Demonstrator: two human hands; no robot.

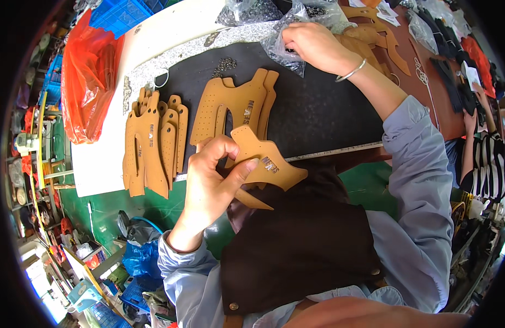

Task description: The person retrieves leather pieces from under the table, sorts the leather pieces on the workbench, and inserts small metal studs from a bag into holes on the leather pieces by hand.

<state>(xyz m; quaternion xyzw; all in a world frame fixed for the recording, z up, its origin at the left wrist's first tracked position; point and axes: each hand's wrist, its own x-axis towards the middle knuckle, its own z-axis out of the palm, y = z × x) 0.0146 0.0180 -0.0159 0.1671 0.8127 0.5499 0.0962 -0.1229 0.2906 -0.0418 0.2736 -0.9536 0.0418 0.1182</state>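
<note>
My left hand (204, 177) pinches a tan leather piece (277, 172) between thumb and fingers, just past the table's front edge. Cut-out letters and small holes show in the leather. At the far side of the table, my right hand (316, 48) has its fingers curled together at the mouth of a clear plastic bag (282, 54); what lies between the fingertips is hidden. Similar leather pieces (230, 98) lie on the black mat (329, 109), close to my left hand. Farther left is a stack of narrower leather pieces (152, 142). Beyond them sits a small heap of metal studs (225, 66).
A red plastic bag (91, 76) hangs over the table's left side near a blue crate (121, 16). More bags of small dark parts (249, 12) stand at the back. Leather strips (393, 46) lie on the right. Another person in a striped top (485, 164) works at far right.
</note>
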